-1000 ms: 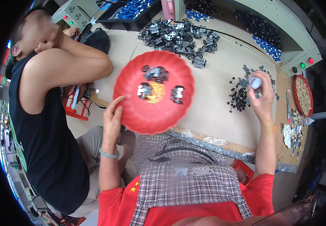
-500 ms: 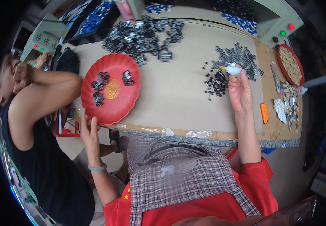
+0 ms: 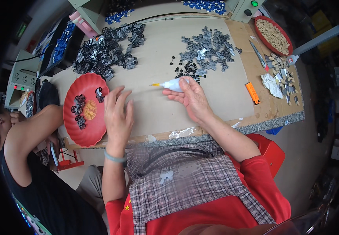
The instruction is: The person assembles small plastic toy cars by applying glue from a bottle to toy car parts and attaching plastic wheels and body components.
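Note:
My right hand (image 3: 195,98) grips a small squeeze bottle (image 3: 173,84), white with a thin yellow tip that points left, above the middle of the work table (image 3: 157,113). My left hand (image 3: 118,115) is empty, fingers apart, beside the right rim of a red scalloped plate (image 3: 75,133). On the plate lie several small dark wheeled pieces (image 3: 78,105) around a gold emblem, with one more (image 3: 99,94) near its right rim. Beyond my right hand lie a pile of black wheel-and-axle pieces (image 3: 187,69) and spread grey plastic parts (image 3: 212,51).
A heap of dark wheeled pieces (image 3: 103,51) lies at the back left, near a pink bottle (image 3: 84,23). At right are an orange plastic tool (image 3: 252,93), a knife (image 3: 258,55), crumpled tissue (image 3: 271,85) and a red dish (image 3: 290,47) of tan pieces. A person (image 3: 28,149) sits at left.
My right hand has brought the squeeze bottle left and nearer, away from the grey parts. My left hand has left the plate's near edge and moved right, over the table. The view has shifted.

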Demonstrator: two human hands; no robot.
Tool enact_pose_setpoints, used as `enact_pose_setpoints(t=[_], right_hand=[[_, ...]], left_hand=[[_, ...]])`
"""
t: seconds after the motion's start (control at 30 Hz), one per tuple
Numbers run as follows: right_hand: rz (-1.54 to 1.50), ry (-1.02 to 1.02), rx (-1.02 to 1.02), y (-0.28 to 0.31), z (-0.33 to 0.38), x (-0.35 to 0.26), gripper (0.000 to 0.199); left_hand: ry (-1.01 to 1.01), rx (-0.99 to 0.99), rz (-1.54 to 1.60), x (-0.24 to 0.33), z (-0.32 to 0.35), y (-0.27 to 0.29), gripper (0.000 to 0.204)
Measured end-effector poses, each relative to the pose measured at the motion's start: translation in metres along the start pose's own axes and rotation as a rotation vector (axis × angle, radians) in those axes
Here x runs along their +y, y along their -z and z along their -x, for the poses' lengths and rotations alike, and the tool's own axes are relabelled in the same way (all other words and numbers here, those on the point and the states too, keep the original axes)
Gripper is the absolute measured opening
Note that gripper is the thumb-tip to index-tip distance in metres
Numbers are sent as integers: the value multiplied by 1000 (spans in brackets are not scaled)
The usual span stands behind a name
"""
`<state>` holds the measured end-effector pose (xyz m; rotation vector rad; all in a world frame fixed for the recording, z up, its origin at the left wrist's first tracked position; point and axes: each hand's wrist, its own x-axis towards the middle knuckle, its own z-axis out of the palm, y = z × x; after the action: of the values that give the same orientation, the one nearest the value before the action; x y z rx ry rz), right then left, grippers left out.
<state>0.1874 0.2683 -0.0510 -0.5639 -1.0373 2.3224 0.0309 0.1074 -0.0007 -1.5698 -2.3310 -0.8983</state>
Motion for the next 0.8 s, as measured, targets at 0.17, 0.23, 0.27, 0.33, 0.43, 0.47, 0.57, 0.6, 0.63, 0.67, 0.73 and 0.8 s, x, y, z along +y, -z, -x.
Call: enact_pose_setpoints(t=[0.17, 0.23, 0.27, 0.33, 0.43, 0.47, 0.57, 0.6, 0.63, 0.67, 0.73, 0.8], right_hand=[[1, 59, 60, 8, 6, -17, 26], [-11, 76, 24, 24, 13, -21, 26], [-19, 91, -6, 30, 16, -21, 27], [-18, 91, 22, 37, 21, -23, 28], [-30, 104, 27, 49, 24, -26, 29], [-30, 111, 21, 52, 25, -27, 29], [-55, 121, 18, 56, 26, -27, 30], [-70, 118, 15, 57, 27, -26, 29], [-74, 117, 19, 58, 27, -26, 29], [-79, 115, 10, 58, 26, -25, 30], [-85, 107, 4, 60, 26, -25, 30], [-100, 106, 1, 62, 26, -25, 32]], left_hand=[[-3, 19, -71, -15, -39, -26, 31], [5, 21, -93, -21, -55, -39, 32], [-6, 23, -131, -26, -61, -44, 34], [-19, 23, -170, -31, -71, -56, 35], [27, -63, -295, -37, -81, -71, 34], [29, -64, -298, -39, -82, -75, 34], [20, -94, -337, -39, -86, -78, 26], [44, -109, -279, -37, -84, -77, 21], [70, -125, -222, -35, -82, -76, 16], [69, -131, -222, -34, -78, -74, 16], [-2, -120, -28, -29, -66, -68, 15], [-6, -147, 170, -17, -51, -60, 16]])
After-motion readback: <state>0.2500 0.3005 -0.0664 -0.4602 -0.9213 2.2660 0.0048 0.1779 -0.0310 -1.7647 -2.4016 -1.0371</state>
